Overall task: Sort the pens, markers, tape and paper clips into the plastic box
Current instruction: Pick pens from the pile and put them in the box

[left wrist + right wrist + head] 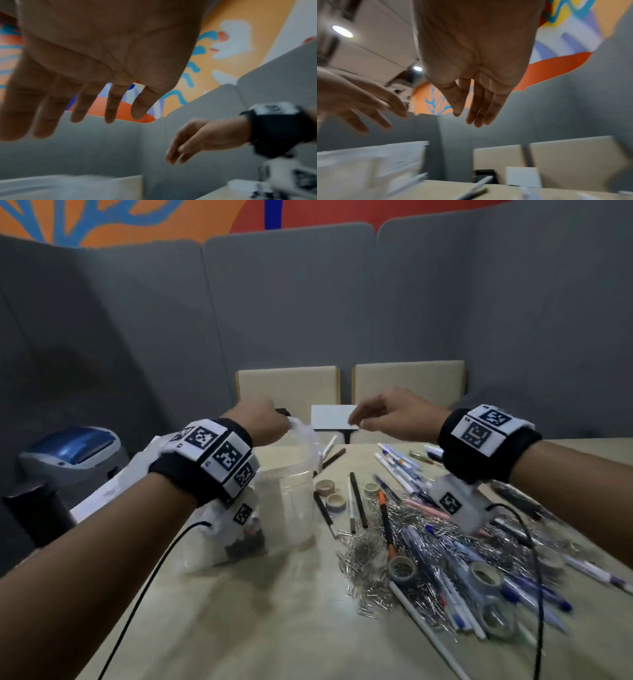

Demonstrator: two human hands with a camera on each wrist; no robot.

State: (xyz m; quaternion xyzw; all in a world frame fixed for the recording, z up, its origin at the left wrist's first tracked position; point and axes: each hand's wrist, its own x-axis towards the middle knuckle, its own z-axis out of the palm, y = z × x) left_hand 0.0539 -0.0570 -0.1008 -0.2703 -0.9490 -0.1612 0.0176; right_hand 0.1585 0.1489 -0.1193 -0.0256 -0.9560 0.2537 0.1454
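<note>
A clear plastic box stands upright on the left part of the table. To its right lies a heap of paper clips, blue pens, an orange marker, black pens and tape rolls. My left hand hovers over the box's rim; its fingers are spread straight and hold nothing. My right hand hangs in the air beside it, fingers straight and together, also empty. Both hands are well above the table.
A crumpled white plastic bag with dark items lies left of the box. Two beige chair backs and a white card stand at the far table edge. A blue-lidded bin sits on the left. Wrist cables trail over the heap.
</note>
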